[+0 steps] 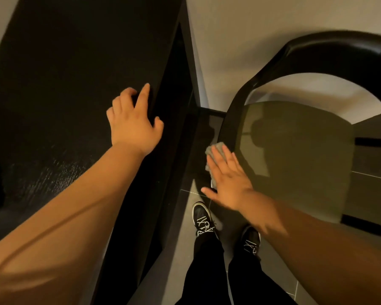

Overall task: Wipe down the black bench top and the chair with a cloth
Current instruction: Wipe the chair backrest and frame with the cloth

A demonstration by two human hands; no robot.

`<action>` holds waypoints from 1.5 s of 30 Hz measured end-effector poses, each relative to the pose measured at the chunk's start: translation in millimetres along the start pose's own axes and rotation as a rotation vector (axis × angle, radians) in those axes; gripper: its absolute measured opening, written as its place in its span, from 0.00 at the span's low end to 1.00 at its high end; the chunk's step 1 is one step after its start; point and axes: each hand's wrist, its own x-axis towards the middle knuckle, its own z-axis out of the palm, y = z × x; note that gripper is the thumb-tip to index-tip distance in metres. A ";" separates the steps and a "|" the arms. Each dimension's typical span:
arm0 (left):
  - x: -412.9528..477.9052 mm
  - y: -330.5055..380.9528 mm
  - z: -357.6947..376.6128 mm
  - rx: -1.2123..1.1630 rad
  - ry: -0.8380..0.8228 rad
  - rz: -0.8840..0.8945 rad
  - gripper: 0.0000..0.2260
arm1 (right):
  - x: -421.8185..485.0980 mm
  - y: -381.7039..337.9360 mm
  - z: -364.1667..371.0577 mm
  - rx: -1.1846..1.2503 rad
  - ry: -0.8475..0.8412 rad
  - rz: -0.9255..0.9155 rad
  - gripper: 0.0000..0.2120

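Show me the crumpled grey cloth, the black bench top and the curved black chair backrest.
crumpled grey cloth (217, 149): head view, its bunched upper part.
black bench top (59, 84): head view, bare middle of the surface.
curved black chair backrest (339, 53): head view, top of the arch.

Black bench top (64, 84), left hand (134, 126) resting near its right edge. Tiled floor (370, 190) bearing chair (295, 150) and shoes (202, 219); cloth (216, 148) seemingly on chair's edge.
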 end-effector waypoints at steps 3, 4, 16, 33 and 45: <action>3.5 1.2 0.5 -0.008 -0.024 -0.074 0.35 | -10.2 7.4 10.0 -0.045 -0.025 -0.131 0.44; 4.3 0.9 1.0 -0.009 -0.030 -0.078 0.35 | -3.7 17.5 8.8 -0.081 -0.049 -0.200 0.42; 11.5 1.4 1.2 -0.016 -0.094 -0.091 0.37 | -10.0 5.8 7.9 -0.029 0.040 -0.201 0.37; 14.4 -0.3 6.3 -0.007 -0.079 -0.107 0.38 | 9.5 40.3 -13.6 0.018 0.023 -0.188 0.35; 14.3 3.0 5.9 -0.006 -0.068 -0.115 0.37 | 56.2 55.3 -49.6 0.151 -0.053 0.083 0.33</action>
